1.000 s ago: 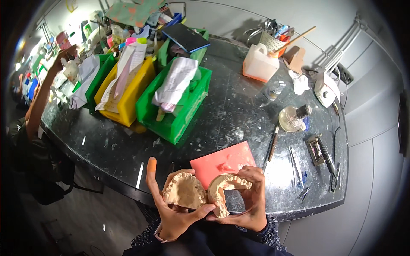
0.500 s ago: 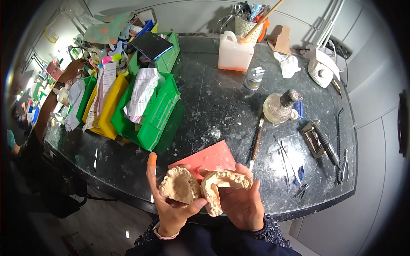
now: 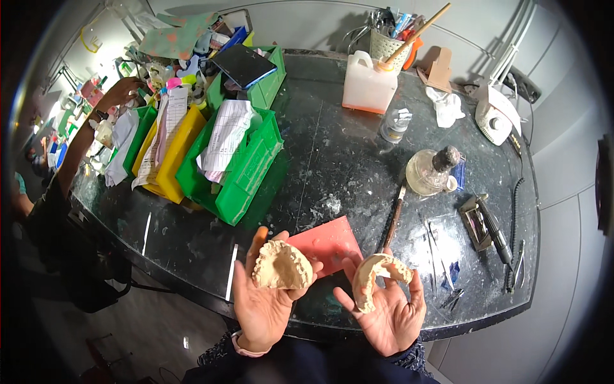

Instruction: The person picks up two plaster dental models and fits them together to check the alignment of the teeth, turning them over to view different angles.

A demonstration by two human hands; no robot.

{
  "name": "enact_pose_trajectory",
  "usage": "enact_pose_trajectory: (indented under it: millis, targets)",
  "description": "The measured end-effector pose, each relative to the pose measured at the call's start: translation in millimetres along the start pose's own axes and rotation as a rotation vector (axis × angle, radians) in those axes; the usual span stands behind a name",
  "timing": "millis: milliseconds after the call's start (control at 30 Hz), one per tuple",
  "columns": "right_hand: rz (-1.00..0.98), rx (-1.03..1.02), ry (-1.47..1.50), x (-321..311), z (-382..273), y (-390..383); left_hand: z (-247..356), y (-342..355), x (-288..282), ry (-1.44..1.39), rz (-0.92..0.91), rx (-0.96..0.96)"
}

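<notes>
My left hand (image 3: 263, 315) is turned palm up and holds a cream plaster dental cast (image 3: 283, 266), a full arch with a hollow palate, on its fingers. In my right hand (image 3: 391, 323) is a second dental cast (image 3: 364, 281), horseshoe-shaped with an open middle, gripped by the fingers with the palm upward. The two casts are apart, with a gap between the hands. Behind them a flat pink sheet (image 3: 327, 242), which looks like wax, lies on the dark bench; the left fingertips overlap its near edge in view.
Green (image 3: 256, 176) and yellow (image 3: 167, 173) bins with papers stand at left. A glass burner (image 3: 423, 174), a brown-handled wax knife (image 3: 394, 217), a handpiece (image 3: 494, 232) and tweezers (image 3: 437, 246) lie rightward. A white jug (image 3: 369, 83) stands behind. Another person's hand (image 3: 121, 91) reaches in far left.
The casts were side by side and touching; now they are separated. My right hand has moved right with its cast, and both palms have turned more upward. The whole view has shifted slightly.
</notes>
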State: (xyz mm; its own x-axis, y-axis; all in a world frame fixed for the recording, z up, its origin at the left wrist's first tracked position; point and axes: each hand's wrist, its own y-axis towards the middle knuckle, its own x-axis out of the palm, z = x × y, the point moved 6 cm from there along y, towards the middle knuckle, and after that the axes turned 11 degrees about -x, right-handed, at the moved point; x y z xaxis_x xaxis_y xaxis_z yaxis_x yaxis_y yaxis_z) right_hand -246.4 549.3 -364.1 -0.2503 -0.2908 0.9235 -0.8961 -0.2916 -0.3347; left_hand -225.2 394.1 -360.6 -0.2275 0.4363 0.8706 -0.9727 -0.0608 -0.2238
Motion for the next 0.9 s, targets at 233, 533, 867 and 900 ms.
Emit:
enact_pose_trajectory:
  millis: [233,533,867,900]
  targets:
    - [-0.025,0.065,0.071,-6,2,-3,-12,6,4,0.036,0.047,-0.078]
    - [-0.315,-0.529,-0.479,-6,-14,-9,-23,0,10,0.052,-0.071,-0.108]
    - [-0.678,-0.996,-1.285,14,-5,-15,-34,-6,25,0.301,-0.209,-0.189]
    - [-0.698,-1.001,-1.278,13,-4,-15,-34,-6,26,0.294,-0.205,-0.190]
